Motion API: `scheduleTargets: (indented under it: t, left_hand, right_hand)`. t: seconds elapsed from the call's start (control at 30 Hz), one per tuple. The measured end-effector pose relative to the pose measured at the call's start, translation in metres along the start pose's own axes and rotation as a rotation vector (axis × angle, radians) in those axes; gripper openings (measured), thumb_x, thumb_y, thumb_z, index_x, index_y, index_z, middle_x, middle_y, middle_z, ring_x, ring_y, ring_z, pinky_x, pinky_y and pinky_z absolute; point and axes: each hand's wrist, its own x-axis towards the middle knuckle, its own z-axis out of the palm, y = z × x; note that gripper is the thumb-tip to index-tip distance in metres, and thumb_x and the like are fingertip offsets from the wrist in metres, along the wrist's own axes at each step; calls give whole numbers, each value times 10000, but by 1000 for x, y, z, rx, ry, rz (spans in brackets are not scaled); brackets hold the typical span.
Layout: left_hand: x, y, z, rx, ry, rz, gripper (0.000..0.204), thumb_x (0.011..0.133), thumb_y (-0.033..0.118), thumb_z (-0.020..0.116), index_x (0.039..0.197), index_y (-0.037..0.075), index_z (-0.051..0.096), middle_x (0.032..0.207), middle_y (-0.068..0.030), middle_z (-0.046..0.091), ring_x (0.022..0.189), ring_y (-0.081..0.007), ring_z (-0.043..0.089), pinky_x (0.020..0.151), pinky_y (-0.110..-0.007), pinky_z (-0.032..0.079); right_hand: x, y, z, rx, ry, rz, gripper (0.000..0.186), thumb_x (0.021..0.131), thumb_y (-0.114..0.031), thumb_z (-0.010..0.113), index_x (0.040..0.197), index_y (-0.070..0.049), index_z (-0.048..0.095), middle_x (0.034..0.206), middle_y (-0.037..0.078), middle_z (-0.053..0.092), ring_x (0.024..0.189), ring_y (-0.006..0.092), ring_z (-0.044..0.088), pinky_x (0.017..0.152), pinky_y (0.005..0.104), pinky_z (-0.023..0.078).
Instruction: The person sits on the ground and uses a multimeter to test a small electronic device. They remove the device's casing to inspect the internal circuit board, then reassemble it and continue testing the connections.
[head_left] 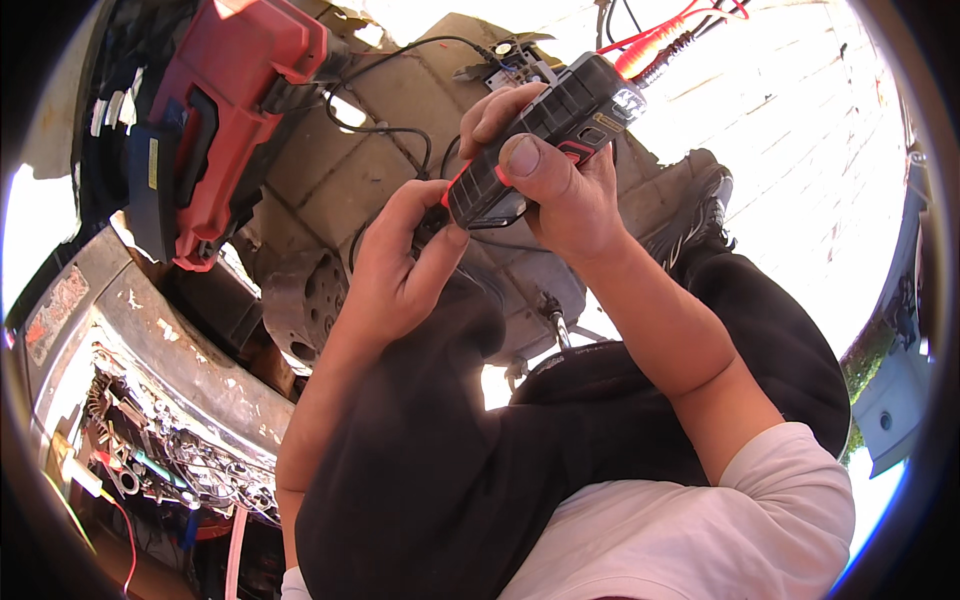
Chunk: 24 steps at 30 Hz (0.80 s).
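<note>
A chunky black handheld device (560, 115) with red trim and a ribbed case is held tilted above my knees. Around its middle wraps my right hand (575, 195), thumb on the near face and fingertips showing past the far edge. My left hand (395, 265) pinches at the device's lower end, thumb and forefinger by a red spot; a small dark part between them cannot be made out. At the upper end are a clear light-like window and, just beyond it, a red coiled lead (655, 50) beside a black one.
A red plastic case-like tool body (235, 90) stands at upper left. Black cable (400, 130) loops over the tiled floor (380, 95) toward a small exposed circuit part (505, 62). A round metal part (305, 300) sits left of my knee; a worn tray (185, 440) holds jumbled hardware.
</note>
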Motion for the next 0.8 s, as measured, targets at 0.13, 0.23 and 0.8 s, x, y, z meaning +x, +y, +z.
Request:
scheduleTargets:
  t: [0.13,0.23,0.8]
  left_hand:
    - [3,-3,3,-10,24,82,238,908,83,601,1128,4,558,857,-31,573,767,-97,526,705,-248,441]
    - [2,-3,2,-32,22,43,238,908,87,604,1127,5,561,859,-29,573,769,-91,522,702,-246,439]
    - [1,-2,-1,-28,-8,-5,400,855,260,704,1126,0,567,854,-33,596,765,-95,537,687,-254,449]
  right_hand:
    - [0,-3,3,-60,-79,-44,390,787,-322,753,960,-10,597,889,127,596,815,188,588,731,328,505]
    - [0,-6,6,-61,-58,-55,376,779,-304,757,956,-10,603,893,126,600,806,188,592,724,326,507]
    - [4,-1,6,-111,-5,19,395,781,-355,745,915,-2,631,850,119,621,807,182,596,726,322,488]
